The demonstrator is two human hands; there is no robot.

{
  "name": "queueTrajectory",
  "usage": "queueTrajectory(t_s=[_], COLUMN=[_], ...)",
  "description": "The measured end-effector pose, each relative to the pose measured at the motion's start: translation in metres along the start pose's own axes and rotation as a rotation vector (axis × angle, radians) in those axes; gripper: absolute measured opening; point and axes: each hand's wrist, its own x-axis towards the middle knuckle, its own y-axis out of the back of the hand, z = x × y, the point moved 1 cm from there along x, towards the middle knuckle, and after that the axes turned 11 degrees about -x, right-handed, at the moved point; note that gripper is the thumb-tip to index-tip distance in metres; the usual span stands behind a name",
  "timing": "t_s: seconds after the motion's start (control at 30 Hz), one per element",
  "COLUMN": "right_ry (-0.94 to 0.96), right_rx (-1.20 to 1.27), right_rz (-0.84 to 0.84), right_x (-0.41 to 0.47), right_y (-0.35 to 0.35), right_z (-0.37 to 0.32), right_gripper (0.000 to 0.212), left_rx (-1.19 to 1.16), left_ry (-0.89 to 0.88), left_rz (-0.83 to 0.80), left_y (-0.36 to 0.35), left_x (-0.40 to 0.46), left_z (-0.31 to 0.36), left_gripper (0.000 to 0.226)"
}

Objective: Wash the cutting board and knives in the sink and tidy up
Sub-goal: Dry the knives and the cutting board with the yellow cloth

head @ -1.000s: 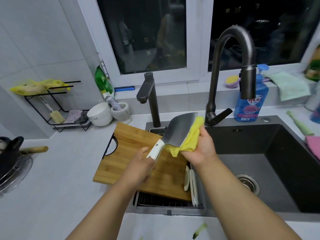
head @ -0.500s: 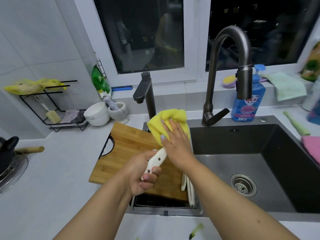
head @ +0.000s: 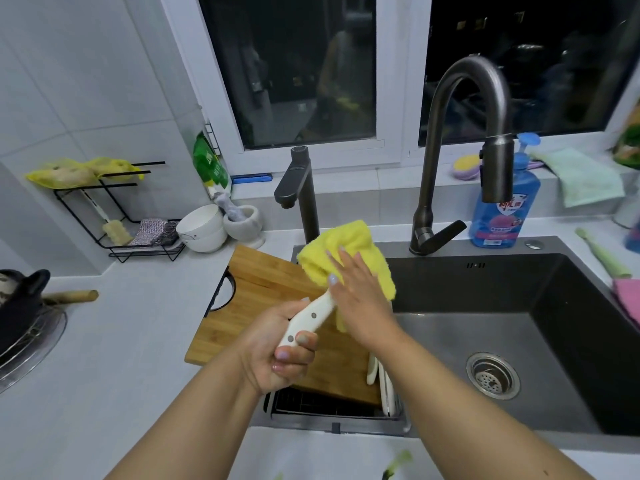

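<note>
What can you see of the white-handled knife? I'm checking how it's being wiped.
The white-handled knife shows only its glossy cream handle with two dark rivets, tilted up to the right above the bamboo cutting board. The left hand grips the handle's lower end. Its blade is hidden under the yellow cloth, which the right hand presses against it with straight fingers.

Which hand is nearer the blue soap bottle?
Right. The right hand, pressing the yellow cloth, lies closer to the soap bottle; the left hand, gripping the knife handle, sits farther left.
</note>
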Motion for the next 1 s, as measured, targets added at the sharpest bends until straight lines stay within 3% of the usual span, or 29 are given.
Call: queueTrajectory(t_s=[0.17, 0.23, 0.33, 0.4, 0.47, 0.53, 0.67, 0.8, 0.9, 1.0], right_ry=[-0.072, -0.127, -0.499, -0.689, -0.679, -0.626, -0.557, -0.538, -0.575, -0.564], right_rx=[-0.055, 0.049, 0.724, 1.257, 1.616, 1.787, 1.879, 1.872, 1.753, 1.590], right_rz=[0.098, 0.154, 0.204, 0.134, 0.079, 0.042, -0.096, -0.224, -0.359, -0.423], right_x=[0.019, 0.037, 0.049, 0.044, 0.036, 0.027, 0.011, 0.003, -0.004, -0.008], right_y=[0.007, 0.014, 0.018, 0.019, 0.021, 0.018, 0.007, -0.005, -0.015, -0.026], right_z=[0.018, 0.038, 0.057, 0.056, 0.047, 0.037, 0.007, -0.015, -0.028, -0.038], right_gripper=[0.047, 0.049, 0.040, 0.043, 0.053, 0.061, 0.061, 0.064, 0.066, 0.053], left_rx=[0.026, 0.035, 0.027, 0.025, 0.079, 0.164, 0.252, 0.365, 0.341, 0.330], left_ry=[0.018, 0.018, 0.000, -0.033, -0.108, -0.197, -0.305, -0.418, -0.415, -0.384], left_rz=[-0.013, -0.024, -0.041, -0.067, -0.048, 0.007, 0.099, 0.323, 0.438, 0.489], left_y=[0.000, 0.001, 0.006, 0.008, 0.008, 0.009, 0.012, 0.011, 0.007, 0.009], left_x=[-0.007, -0.011, -0.019, -0.022, -0.022, -0.020, -0.016, -0.009, -0.006, -0.007], left_z=[-0.004, -0.005, -0.006, -0.005, -0.005, -0.004, -0.002, -0.001, 0.002, 0.000], left_gripper=[0.034, 0.033, 0.036, 0.043, 0.048, 0.051, 0.059, 0.076, 0.080, 0.079])
